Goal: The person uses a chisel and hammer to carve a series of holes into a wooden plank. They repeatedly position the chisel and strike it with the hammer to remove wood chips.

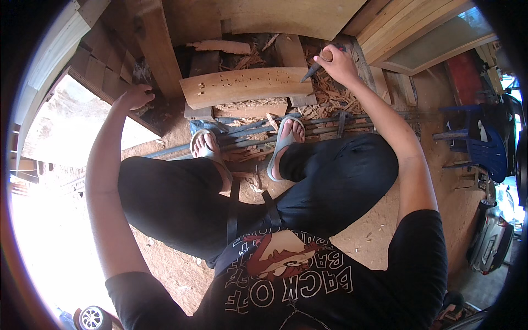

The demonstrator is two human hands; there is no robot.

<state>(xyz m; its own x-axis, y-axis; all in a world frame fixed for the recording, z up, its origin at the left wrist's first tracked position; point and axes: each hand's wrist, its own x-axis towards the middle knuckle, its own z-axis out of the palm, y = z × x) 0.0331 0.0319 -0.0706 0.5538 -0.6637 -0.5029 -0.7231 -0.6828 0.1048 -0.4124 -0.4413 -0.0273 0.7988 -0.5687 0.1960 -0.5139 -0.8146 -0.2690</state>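
My right hand (340, 67) is closed round a hand tool with a rounded brown wooden end and a dark tapering point (311, 71). That point slants down toward the right end of a pale wooden board (247, 94), which lies crosswise beyond my feet. Small dark holes or pits dot the board's upper half. My left hand (135, 97) hangs off to the left of the board, near an upright timber (157, 47). Its fingers are loosely bent and a little apart, with nothing visible in them.
Wood chips (333, 102) litter the ground around the board and its supporting blocks. Dark pipes (324, 130) run across just past my sandalled feet. Large wooden panels (286, 16) stand at the back. A blue plastic chair (489, 146) lies at right, and a car (491, 242) stands beyond.
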